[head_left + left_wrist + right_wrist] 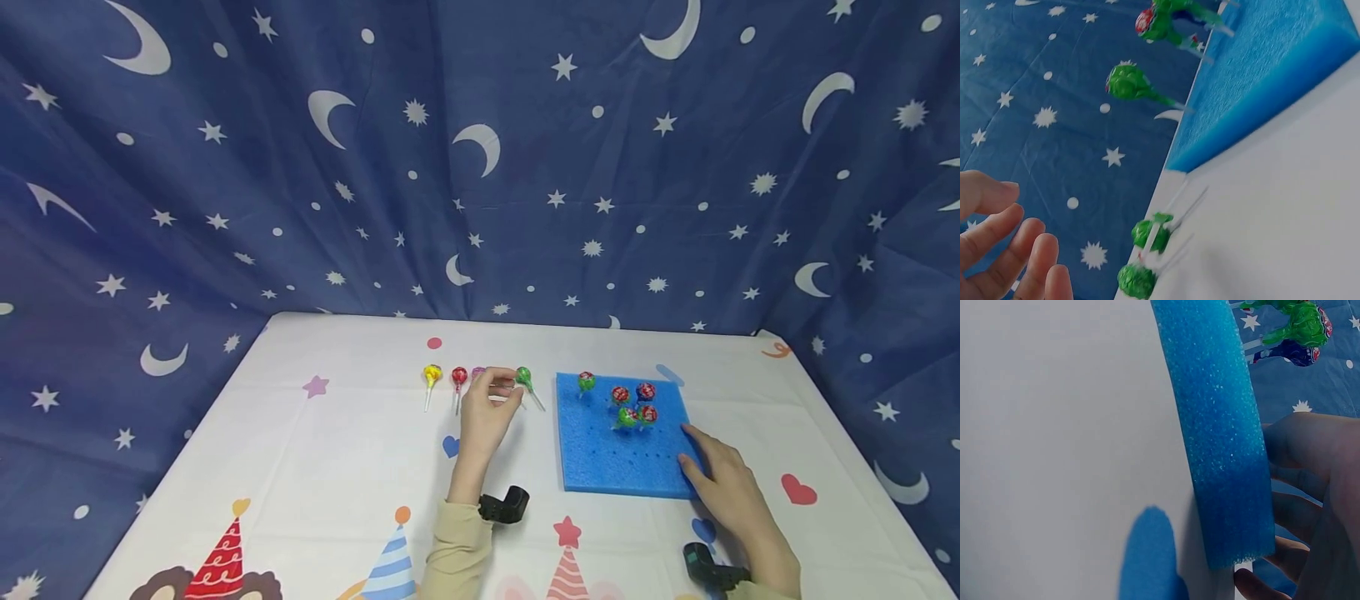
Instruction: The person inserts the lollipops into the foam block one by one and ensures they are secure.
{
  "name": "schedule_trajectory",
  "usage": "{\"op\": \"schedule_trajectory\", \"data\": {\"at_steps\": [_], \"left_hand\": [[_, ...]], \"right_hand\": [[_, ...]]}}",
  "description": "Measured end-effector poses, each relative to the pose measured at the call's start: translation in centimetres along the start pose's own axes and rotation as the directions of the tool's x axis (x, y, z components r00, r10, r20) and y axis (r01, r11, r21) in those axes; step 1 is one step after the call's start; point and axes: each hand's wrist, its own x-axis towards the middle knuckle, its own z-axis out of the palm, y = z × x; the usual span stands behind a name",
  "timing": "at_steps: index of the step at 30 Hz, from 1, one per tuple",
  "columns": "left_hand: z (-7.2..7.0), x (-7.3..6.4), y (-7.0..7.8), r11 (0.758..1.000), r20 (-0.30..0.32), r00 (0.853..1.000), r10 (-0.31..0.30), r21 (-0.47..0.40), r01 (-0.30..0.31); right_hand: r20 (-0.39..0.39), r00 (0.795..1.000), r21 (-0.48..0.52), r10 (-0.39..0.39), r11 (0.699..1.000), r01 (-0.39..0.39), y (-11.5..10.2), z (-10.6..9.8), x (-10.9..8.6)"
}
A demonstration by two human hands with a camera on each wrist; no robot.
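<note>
My left hand (486, 421) hovers over a row of lollipops with its fingers loosely curved and nothing between them. A yellow lollipop (432, 373), a red one (459, 375) and a partly covered purple one (478, 372) lie to its left. By its fingertips lies a green lollipop (523, 376); the left wrist view shows two green lollipops (1137, 280) close together. My right hand (726, 483) rests against the right edge of a blue foam board (600, 475), fingers extended along its side. Several lollipops stand in the board, among them a green one (586, 382) and a blue one (646, 391).
Small holes dot the near half of the foam board. A white cloth printed with party hats, hearts and stars covers the table (360, 450). Behind it hangs a dark blue curtain (525, 183) with moons and stars.
</note>
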Motion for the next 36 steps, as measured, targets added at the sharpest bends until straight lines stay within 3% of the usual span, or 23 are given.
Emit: {"op": "schedule_trajectory", "data": {"at_steps": [7, 21, 31, 36], "left_hand": [[-1.5, 0.5, -0.3, 1.0, -0.053, 0.998, -0.02, -0.021, 0.019], [-5.3, 1.9, -1.4, 0.999, -0.129, 0.991, -0.035, 0.035, 0.039], [-6.8, 3.5, -2.6, 0.997, -0.197, 0.98, -0.04, 0.053, 0.051], [-7.6, 4.5, -3.2, 0.995, -0.191, 0.981, -0.04, 0.079, 0.056]], "right_hand": [[-0.009, 1.0, 0.011, -0.013, 1.0, 0.013, 0.2, 0.0, 0.0], [0.004, 1.0, 0.002, -0.005, 1.0, 0.005, 0.0, 0.0, -0.1], [0.004, 1.0, 0.0, 0.018, 1.0, -0.018, -0.2, -0.1, -0.1], [0.005, 1.0, -0.001, 0.009, 1.0, -0.009, -0.2, -0.1, -0.2]]}}
